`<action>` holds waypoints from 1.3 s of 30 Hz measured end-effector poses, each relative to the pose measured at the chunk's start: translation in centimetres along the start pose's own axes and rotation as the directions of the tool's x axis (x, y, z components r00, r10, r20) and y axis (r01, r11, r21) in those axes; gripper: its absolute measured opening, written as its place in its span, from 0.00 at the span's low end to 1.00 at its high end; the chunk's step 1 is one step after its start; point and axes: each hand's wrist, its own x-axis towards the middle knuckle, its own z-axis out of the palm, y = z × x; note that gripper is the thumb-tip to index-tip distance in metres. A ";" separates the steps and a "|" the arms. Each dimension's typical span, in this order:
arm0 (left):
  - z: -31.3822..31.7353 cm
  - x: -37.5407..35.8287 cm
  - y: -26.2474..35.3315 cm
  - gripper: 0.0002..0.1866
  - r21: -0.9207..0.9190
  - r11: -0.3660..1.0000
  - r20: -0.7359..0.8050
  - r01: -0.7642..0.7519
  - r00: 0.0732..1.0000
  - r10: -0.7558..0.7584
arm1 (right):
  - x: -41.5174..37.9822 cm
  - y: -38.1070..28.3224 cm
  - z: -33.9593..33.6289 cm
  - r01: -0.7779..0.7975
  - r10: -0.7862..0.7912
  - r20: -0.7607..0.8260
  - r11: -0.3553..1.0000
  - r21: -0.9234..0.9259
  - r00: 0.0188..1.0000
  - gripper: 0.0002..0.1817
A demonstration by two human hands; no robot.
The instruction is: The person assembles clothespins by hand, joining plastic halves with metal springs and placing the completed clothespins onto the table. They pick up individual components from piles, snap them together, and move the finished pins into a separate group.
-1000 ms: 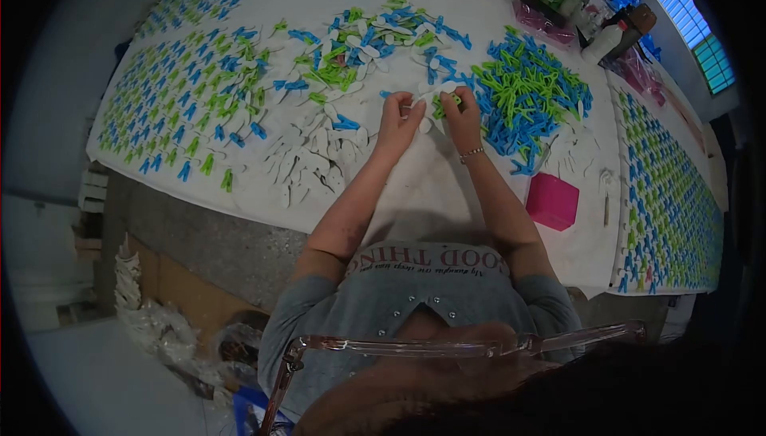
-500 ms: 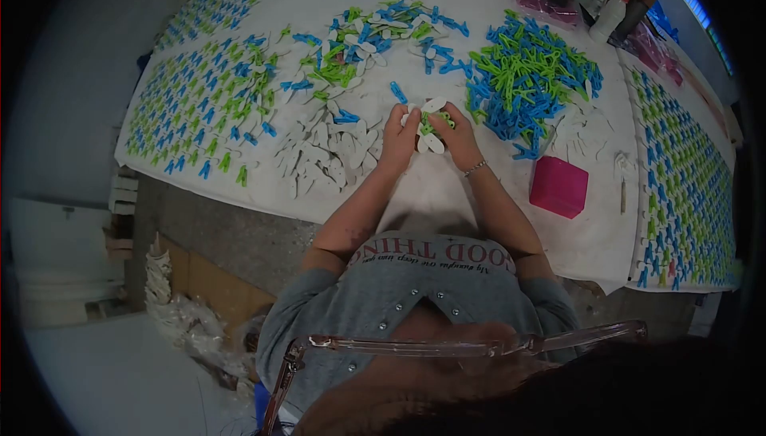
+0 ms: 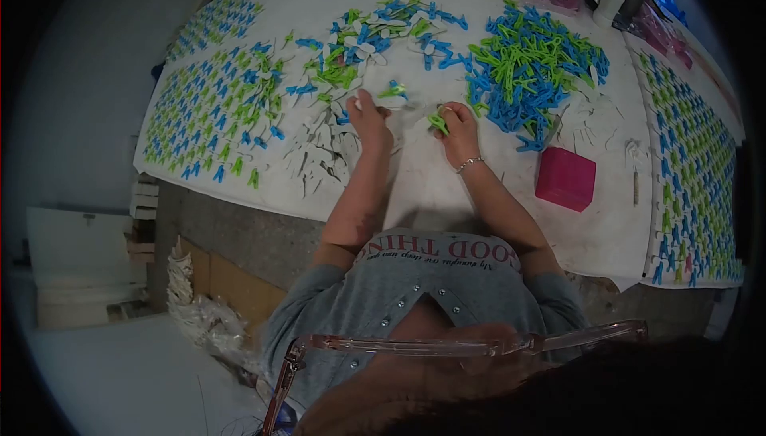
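1. The right hand point(image 3: 458, 129) is pinched shut around a small green clip point(image 3: 438, 123), fingers curled over it just above the cloth.
2. The left hand point(image 3: 369, 119) is out to the side with its fingers closed on a white piece point(image 3: 388, 102), a blue-and-green bit showing at its tip; it is blurred, so the exact hold is hard to read.
3. Both hands sit near the table's middle, apart from each other, the green clip between the white pile and the big heap.
4. Flat, pale, leaf-shaped white blanks point(image 3: 319, 145) lie scattered just beside the left hand.
5. A tangled heap of glossy blue and green plastic clips point(image 3: 536, 69) lies right of the right hand.
6. A pink box point(image 3: 566, 178) stands nearer the table edge.
7. A white cloth point(image 3: 423, 189) covers the table; rows of finished clips point(image 3: 215, 109) line its left side.
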 end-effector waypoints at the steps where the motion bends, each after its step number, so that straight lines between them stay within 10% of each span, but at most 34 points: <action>1: -0.5 1.2 0.9 0.10 -0.106 0.994 -0.090 0.028 0.995 -0.038 | 0.1 -0.7 -0.6 -0.055 0.054 0.026 0.997 0.059 0.998 0.06; 8: -1.4 -0.9 3.1 0.09 -0.009 0.938 0.454 0.346 0.838 -0.305 | 0.5 -2.1 -1.1 -0.252 0.287 0.259 0.954 -0.160 0.922 0.09; 11: -0.4 -3.2 3.3 0.08 0.158 0.873 0.489 0.461 0.732 -0.475 | -0.7 -1.2 0.4 -0.074 0.110 0.110 0.954 -0.290 0.988 0.11; 13: -0.7 -4.1 2.1 0.10 0.284 0.881 0.507 0.378 0.720 -0.473 | -0.6 -1.1 0.2 -0.055 0.086 0.108 0.963 -0.265 0.990 0.12; 15: -2.1 -4.2 -0.7 0.11 0.457 0.886 0.562 -0.083 0.798 -0.215 | 0.0 -0.4 -0.1 -0.030 0.056 0.107 0.973 -0.230 0.993 0.13; 17: -1.7 -4.9 0.1 0.11 0.496 0.866 0.579 -0.060 0.766 -0.278 | 0.7 1.0 -0.6 0.235 -0.221 0.077 0.921 -0.312 0.972 0.16; 21: -0.8 -6.0 1.0 0.10 0.588 0.754 0.609 -0.291 0.773 -0.176 | -0.4 0.1 0.7 0.114 -0.113 0.017 0.978 -0.177 0.993 0.16; 23: -1.0 -5.6 0.9 0.10 0.543 0.793 0.591 -0.276 0.797 -0.128 | -1.1 -1.4 0.6 -0.169 0.176 0.085 0.982 -0.088 0.981 0.14; 28: -1.9 -3.2 5.6 0.10 0.326 0.933 0.382 -0.153 0.924 0.018 | 0.6 -3.3 -0.8 -0.140 0.141 0.026 0.989 -0.052 0.990 0.12; 31: -3.0 -2.9 6.1 0.09 0.380 0.906 0.433 -0.185 0.901 0.002 | -1.4 -4.6 0.7 -0.183 0.253 0.370 0.959 -0.215 0.894 0.16; 33: -3.3 -3.7 4.7 0.09 0.436 0.861 0.463 -0.260 0.886 0.033 | -2.5 -3.1 2.1 0.147 0.211 0.602 0.859 -0.490 0.770 0.19; 39: -5.0 -3.8 4.6 0.10 0.407 0.867 0.280 -0.289 0.942 0.183 | -2.6 -5.7 2.8 0.205 0.389 0.536 0.632 -0.747 0.749 0.14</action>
